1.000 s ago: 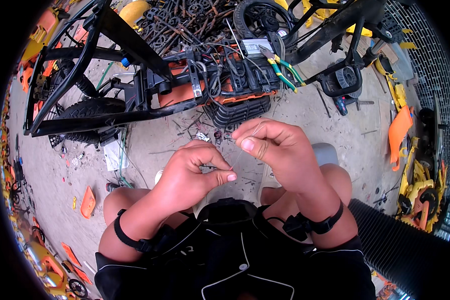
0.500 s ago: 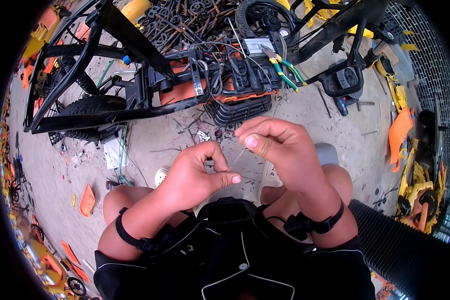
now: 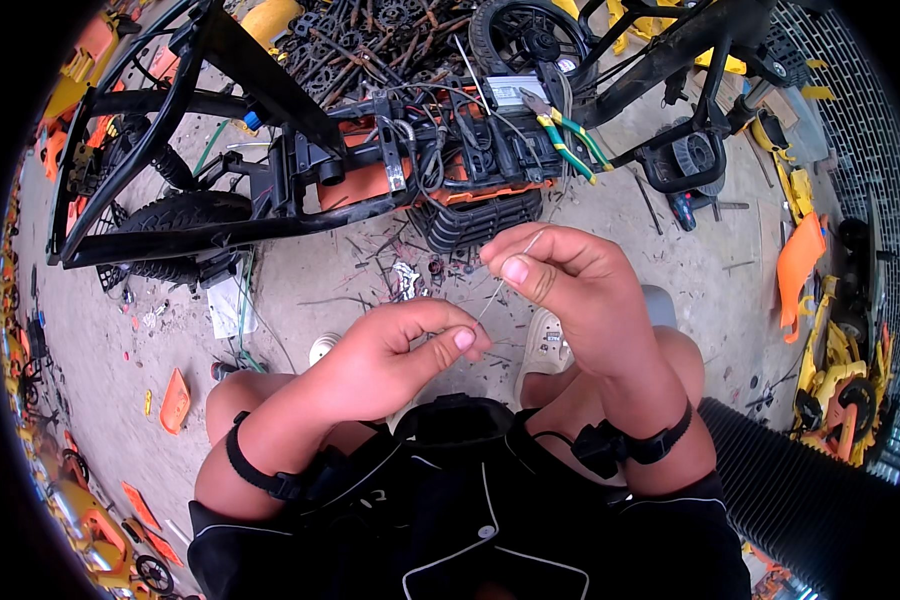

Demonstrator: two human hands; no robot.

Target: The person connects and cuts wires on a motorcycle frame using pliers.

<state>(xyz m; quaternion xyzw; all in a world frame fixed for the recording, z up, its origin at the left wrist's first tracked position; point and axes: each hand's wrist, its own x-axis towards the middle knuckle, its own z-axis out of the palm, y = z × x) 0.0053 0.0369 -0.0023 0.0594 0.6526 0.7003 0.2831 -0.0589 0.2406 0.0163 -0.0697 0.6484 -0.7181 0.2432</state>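
Observation:
A thin, pale wire point(image 3: 491, 298) runs slantwise between my two hands, in front of my body. My right hand point(image 3: 582, 288) pinches its upper part between thumb and curled forefinger, and a short end pokes out above. At the lower end, my left hand point(image 3: 385, 352) is closed, thumb against bent fingers; the wire's tip vanishes behind those fingers. Beyond the hands lies a black vehicle frame point(image 3: 232, 236) with cables and an orange tray point(image 3: 355, 187). Pliers with green and yellow handles point(image 3: 568, 145) rest on the frame, next to a silver box point(image 3: 511, 91).
Metal scrap point(image 3: 365, 45) is heaped behind the frame, near a small wheel point(image 3: 532, 40). A cordless drill point(image 3: 682, 212) stands on the floor point(image 3: 610, 205) at the right. Orange and yellow panels point(image 3: 802, 262) line both sides. Small debris is scattered beyond my hands.
My left thumb has bent in against the fingers, where earlier it stuck out to the right. The right hand has shifted slightly rightward, and more wire shows above its thumb.

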